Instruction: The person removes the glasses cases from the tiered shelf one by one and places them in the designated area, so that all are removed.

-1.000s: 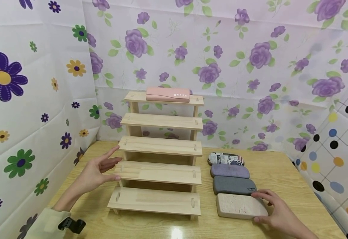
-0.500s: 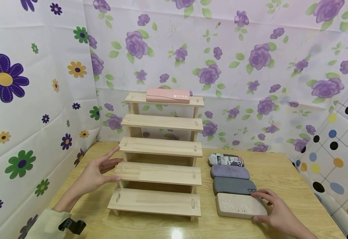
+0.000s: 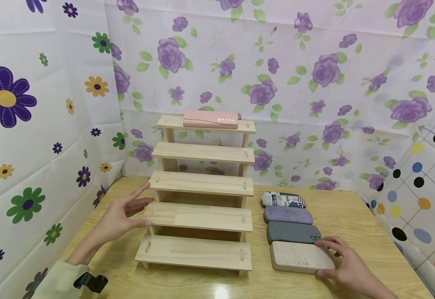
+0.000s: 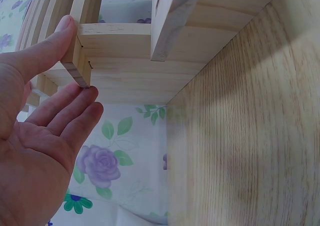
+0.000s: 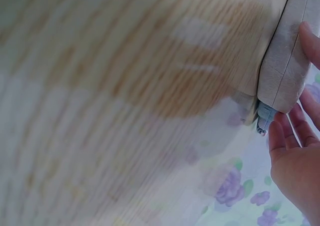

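Observation:
A wooden stepped rack (image 3: 199,216) with several shelf boards stands on the table. My left hand (image 3: 118,218) is at its left side; in the left wrist view, the thumb (image 4: 65,25) and fingertips (image 4: 90,93) pinch the end of a shelf board. To the right lies a beige glasses case (image 3: 299,257). My right hand (image 3: 346,263) grips this case at its right end, thumb on the near edge and a finger on the far corner. In the right wrist view the case (image 5: 287,60) sits flat on the table, partly cut off.
Behind the beige case lie a dark grey glasses case (image 3: 292,232), a purple-grey one (image 3: 287,214) and a newspaper-print one (image 3: 282,199), in a row. A pink glasses case (image 3: 210,119) rests on the top shelf. Patterned cloth walls (image 3: 210,54) enclose the table (image 3: 187,286).

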`<state>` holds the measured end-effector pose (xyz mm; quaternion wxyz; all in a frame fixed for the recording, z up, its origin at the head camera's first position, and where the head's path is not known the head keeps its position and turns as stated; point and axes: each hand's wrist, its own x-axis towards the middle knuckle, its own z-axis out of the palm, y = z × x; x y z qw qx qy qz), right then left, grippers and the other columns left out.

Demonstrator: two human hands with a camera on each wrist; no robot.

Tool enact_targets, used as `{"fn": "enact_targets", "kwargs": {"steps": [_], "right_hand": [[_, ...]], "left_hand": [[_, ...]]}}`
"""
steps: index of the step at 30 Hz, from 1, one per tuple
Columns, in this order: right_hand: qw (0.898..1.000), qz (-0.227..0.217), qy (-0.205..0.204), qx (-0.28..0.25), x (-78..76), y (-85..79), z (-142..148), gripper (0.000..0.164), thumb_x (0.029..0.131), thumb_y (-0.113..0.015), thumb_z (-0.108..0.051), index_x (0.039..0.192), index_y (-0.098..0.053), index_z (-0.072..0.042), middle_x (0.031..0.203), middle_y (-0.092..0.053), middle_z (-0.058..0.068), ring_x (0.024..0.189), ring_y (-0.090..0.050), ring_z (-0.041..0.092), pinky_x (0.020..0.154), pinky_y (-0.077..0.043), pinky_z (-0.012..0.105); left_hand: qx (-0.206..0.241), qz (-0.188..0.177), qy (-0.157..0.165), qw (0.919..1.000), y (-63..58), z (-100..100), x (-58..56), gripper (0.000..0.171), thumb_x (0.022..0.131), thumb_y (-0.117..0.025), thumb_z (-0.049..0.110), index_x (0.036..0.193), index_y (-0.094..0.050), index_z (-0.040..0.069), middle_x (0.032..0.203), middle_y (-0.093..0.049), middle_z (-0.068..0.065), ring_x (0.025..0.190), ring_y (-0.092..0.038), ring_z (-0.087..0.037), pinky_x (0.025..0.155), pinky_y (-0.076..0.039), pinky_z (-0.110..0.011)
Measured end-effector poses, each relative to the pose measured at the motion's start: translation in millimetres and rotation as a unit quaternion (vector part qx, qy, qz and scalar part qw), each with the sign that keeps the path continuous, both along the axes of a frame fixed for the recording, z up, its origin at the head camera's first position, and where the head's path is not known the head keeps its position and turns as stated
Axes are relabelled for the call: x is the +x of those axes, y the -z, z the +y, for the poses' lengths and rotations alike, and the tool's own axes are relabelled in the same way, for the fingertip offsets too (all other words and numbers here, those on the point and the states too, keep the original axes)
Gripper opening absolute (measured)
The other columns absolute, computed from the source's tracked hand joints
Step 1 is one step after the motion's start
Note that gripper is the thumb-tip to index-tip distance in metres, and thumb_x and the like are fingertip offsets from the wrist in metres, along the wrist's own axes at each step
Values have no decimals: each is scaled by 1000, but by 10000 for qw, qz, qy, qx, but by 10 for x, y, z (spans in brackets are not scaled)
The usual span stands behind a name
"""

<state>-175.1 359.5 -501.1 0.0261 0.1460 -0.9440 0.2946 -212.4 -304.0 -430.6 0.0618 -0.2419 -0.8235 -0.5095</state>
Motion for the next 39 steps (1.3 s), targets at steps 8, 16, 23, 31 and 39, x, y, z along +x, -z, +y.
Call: {"fn": "enact_targets", "kwargs": {"steps": [8, 16, 23, 31, 39], "right_hand": [[10000, -35, -27, -12, 6, -18, -6, 73, 67, -101, -41, 130, -72, -20, 129, -60, 3, 112, -60, 30, 77, -56, 33], [10000, 54, -29, 62, 10, -7, 23, 72, 66, -101, -41, 129, -72, -20, 130, -60, 4, 111, -61, 28, 78, -58, 32], [9999, 97, -26, 60, -2, 11, 45, 73, 67, -101, -41, 129, -72, -19, 129, -60, 5, 111, -60, 27, 78, -58, 32], [9997, 179, -116, 77, -12, -56, 33, 72, 67, -101, -39, 130, -72, -19, 130, -60, 6, 114, -60, 34, 81, -59, 37], [9951, 780, -550, -264, -116, -551, -175, 53, 85, -92, -24, 133, -71, -16, 130, -65, 3, 110, -62, 15, 83, -58, 37]], "left_hand": [[12, -10, -32, 10000, 7, -2, -9, 105, 81, -91, 6, 168, -33, 19, 142, -61, -27, 131, -59, -39, 106, -52, -36], [43, -51, 3, 10000, 0, 5, -8, 105, 81, -91, 6, 168, -32, 18, 142, -60, -27, 132, -58, -39, 106, -53, -36], [38, -29, -11, 10000, 3, -1, -7, 106, 81, -91, 6, 168, -32, 18, 142, -62, -24, 131, -58, -39, 106, -52, -37], [84, -71, 37, 9999, -2, -5, -16, 105, 81, -91, 6, 168, -32, 18, 143, -60, -27, 132, -57, -39, 106, -52, -30], [98, -63, 42, 9999, 10, -11, -15, 105, 81, -91, 5, 168, -33, 19, 143, -60, -26, 132, -58, -40, 104, -52, -26]]}}
